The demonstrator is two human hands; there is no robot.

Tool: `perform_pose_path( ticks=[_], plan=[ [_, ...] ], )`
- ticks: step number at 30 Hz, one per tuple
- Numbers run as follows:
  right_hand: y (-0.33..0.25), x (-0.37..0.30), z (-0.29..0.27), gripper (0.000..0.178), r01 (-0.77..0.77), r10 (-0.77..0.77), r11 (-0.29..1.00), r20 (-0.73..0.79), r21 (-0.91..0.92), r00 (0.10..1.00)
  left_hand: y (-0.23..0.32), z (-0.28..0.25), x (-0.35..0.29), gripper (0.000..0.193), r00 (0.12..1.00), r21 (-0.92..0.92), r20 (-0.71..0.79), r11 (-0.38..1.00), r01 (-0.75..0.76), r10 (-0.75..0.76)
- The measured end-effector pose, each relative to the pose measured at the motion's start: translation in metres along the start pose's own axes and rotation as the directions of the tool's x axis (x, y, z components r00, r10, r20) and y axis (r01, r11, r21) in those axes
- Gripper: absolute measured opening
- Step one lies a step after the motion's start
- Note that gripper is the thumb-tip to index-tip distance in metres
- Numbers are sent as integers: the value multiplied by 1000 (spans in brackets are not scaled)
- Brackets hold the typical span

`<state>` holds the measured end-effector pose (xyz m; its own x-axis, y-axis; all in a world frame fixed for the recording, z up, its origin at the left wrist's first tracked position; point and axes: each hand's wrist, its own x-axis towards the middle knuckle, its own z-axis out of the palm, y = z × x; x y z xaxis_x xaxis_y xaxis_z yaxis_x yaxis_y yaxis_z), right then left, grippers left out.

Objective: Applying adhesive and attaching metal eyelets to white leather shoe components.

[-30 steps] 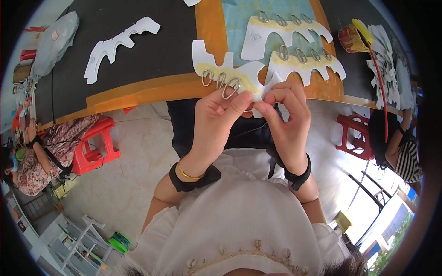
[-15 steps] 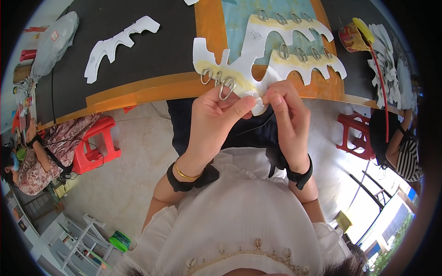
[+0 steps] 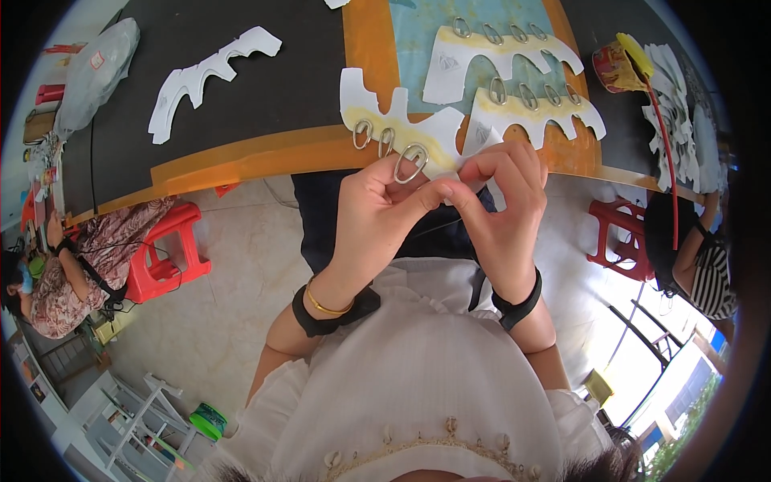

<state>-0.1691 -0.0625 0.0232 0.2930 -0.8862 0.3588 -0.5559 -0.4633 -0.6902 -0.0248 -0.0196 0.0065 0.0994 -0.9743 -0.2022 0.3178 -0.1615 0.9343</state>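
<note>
Just past the table's front edge, my hands pinch a white scalloped piece (image 3: pixel 442 131) with yellowish glue along one edge. Oval metal rings (image 3: pixel 363 134) sit in a row along that edge. My left hand (image 3: pixel 373 205) grips it below, fingers behind the nearest ring (image 3: pixel 412 163), thumb on the edge. Thumb and index of my right hand (image 3: pixel 506 205) pinch the same edge, the two thumb tips meeting. Fingers hide the pinched part. Two similar ringed pieces, an upper one (image 3: pixel 450 68) and a lower one (image 3: pixel 514 108), lie beyond on a blue sheet (image 3: pixel 418 40).
Another stack of white scalloped pieces (image 3: pixel 207 68) lies left on the black table (image 3: pixel 305 88). At right stand a glue-stained pot (image 3: pixel 612 63) with a yellow-and-red tool and a heap of white scraps (image 3: pixel 671 112). Red stools (image 3: pixel 165 253) and other people flank the table.
The curled flap between my thumbs has gone from sight under my fingers. My right fingers have curled in and met my left thumb, and the held piece has shifted slightly.
</note>
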Motion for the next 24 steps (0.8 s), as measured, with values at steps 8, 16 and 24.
perform_pose_path(
  ticks=[8, 16, 24],
  plan=[
    [2, -1, 4, 18, -244, 227, 928, 91, 281, 970, 7, 2, 0, 18, 1000, 40, 9, 999, 17, -17],
    [7, 3, 3, 14, -44, 36, 991, 59, 126, 998, 6, -9, 4, 21, 984, 45, 102, 989, 139, -143],
    [3, -1, -4, 17, -227, 208, 928, 94, 296, 974, 7, -4, 5, 23, 976, 16, 106, 982, 190, -190]
  ],
)
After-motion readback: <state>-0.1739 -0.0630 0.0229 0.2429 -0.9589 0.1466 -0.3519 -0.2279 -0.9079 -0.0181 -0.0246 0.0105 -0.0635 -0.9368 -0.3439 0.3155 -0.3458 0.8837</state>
